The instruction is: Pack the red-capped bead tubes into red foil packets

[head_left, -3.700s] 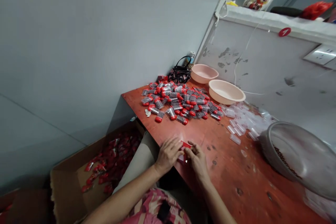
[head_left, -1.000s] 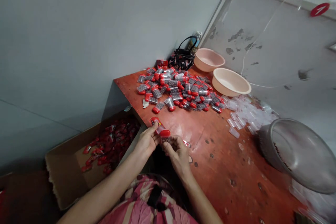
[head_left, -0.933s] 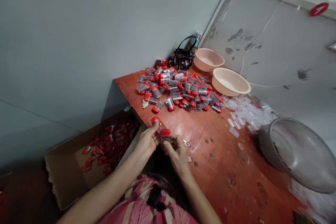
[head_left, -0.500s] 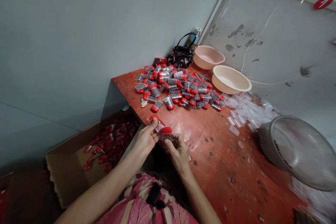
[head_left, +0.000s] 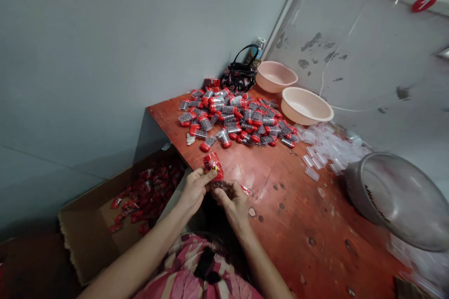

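Observation:
Near the table's edge, my left hand [head_left: 197,188] pinches a shiny red printed wrapper [head_left: 212,162] between thumb and fingers. Close beside it, my right hand [head_left: 234,201] is closed on a small clear container with a red cap [head_left: 218,176] and dark contents. The wrapper stands up against the cap, its lower part partly hidden by my left thumb. Beyond my hands, a heap of similar red-capped containers [head_left: 231,121] lies on the red table [head_left: 273,173]. A small red and white piece [head_left: 245,190] lies just past my right fingers.
An open cardboard box [head_left: 89,231] of red wrappers stands low at the left. Clear empty tubes [head_left: 326,147] lie at the right, beside a large grey basin [head_left: 363,187]. Two pale basins [head_left: 276,85] [head_left: 305,117] and a black bag [head_left: 238,77] are at the back.
My left hand has brought the wrapper onto the capped container, and the wrapper now stands more upright. My right hand still holds the container; the view has shifted slightly.

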`<state>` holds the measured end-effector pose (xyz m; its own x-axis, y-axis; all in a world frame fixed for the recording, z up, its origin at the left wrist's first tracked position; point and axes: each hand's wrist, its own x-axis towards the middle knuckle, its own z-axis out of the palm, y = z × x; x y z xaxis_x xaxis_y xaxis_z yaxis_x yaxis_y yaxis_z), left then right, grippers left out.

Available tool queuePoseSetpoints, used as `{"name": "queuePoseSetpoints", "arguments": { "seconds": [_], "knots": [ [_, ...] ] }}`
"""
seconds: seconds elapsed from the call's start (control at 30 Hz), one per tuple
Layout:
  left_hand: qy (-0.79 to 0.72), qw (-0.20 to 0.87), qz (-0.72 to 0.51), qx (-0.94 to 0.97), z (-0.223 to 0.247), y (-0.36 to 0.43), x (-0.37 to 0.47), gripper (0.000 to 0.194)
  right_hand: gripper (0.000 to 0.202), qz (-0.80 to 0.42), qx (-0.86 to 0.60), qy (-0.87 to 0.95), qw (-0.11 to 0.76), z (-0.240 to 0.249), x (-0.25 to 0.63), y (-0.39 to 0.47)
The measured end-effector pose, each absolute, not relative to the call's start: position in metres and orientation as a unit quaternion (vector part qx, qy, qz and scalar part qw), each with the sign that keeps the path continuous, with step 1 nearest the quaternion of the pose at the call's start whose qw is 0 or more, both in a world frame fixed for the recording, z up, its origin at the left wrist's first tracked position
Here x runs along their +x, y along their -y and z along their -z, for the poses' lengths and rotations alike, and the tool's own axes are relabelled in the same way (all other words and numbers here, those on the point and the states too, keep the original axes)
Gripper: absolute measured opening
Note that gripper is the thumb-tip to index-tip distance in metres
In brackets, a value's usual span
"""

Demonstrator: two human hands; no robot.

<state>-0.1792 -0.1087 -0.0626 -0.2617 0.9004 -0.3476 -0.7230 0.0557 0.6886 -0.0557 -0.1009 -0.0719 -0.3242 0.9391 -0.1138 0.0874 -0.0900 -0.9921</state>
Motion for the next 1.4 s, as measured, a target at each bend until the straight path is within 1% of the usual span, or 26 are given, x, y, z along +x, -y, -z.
{"name": "queuePoseSetpoints", "arguments": {
  "seconds": [0.13, 0.27, 0.33, 0.43, 0.5, 0.67, 0.8, 0.93, 1.03, 1.17, 1.3, 1.37, 1.4],
  "knots": [
    [-0.436, 0.607, -0.652, 0.129, 0.064, 0.112, -0.181, 0.018, 0.022, -0.577, -0.446, 0.572, 0.376, 0.072, -0.056, 0.101],
    [-0.434, 0.644, -0.614, 0.143, 0.061, 0.114, -0.183, 0.02, 0.02, -0.659, -0.418, 0.509, 0.364, 0.072, -0.057, 0.098],
    [-0.427, 0.659, -0.602, 0.143, 0.06, 0.114, -0.182, 0.021, 0.021, -0.672, -0.414, 0.492, 0.366, 0.072, -0.057, 0.098],
    [-0.437, 0.642, -0.615, 0.137, 0.059, 0.115, -0.179, 0.019, 0.019, -0.618, -0.438, 0.523, 0.39, 0.072, -0.057, 0.101],
    [-0.443, 0.63, -0.625, 0.13, 0.059, 0.117, -0.174, 0.018, 0.019, -0.603, -0.445, 0.532, 0.393, 0.072, -0.057, 0.103],
    [-0.419, 0.652, -0.624, 0.105, 0.062, 0.122, -0.164, 0.021, 0.021, -0.64, -0.434, 0.5, 0.39, 0.074, -0.057, 0.1],
    [-0.413, 0.66, -0.618, 0.108, 0.064, 0.127, -0.163, 0.019, 0.025, -0.669, -0.422, 0.466, 0.396, 0.075, -0.056, 0.096],
    [-0.411, 0.661, -0.621, 0.094, 0.066, 0.128, -0.171, 0.018, 0.022, -0.696, -0.394, 0.454, 0.393, 0.072, -0.053, 0.101],
    [-0.411, 0.647, -0.638, 0.07, 0.066, 0.129, -0.176, 0.018, 0.024, -0.69, -0.377, 0.478, 0.39, 0.069, -0.05, 0.105],
    [-0.398, 0.667, -0.625, 0.079, 0.064, 0.136, -0.17, 0.015, 0.017, -0.685, -0.405, 0.454, 0.402, 0.071, -0.055, 0.103],
    [-0.39, 0.673, -0.624, 0.07, 0.061, 0.146, -0.168, 0.01, 0.019, -0.681, -0.419, 0.46, 0.387, 0.072, -0.064, 0.098],
    [-0.384, 0.664, -0.64, 0.051, 0.062, 0.151, -0.18, 0.012, 0.02, -0.64, -0.429, 0.511, 0.38, 0.068, -0.057, 0.097],
    [-0.385, 0.647, -0.657, 0.032, 0.064, 0.154, -0.189, 0.014, 0.019, -0.602, -0.438, 0.552, 0.377, 0.065, -0.049, 0.097]
  ]
}}
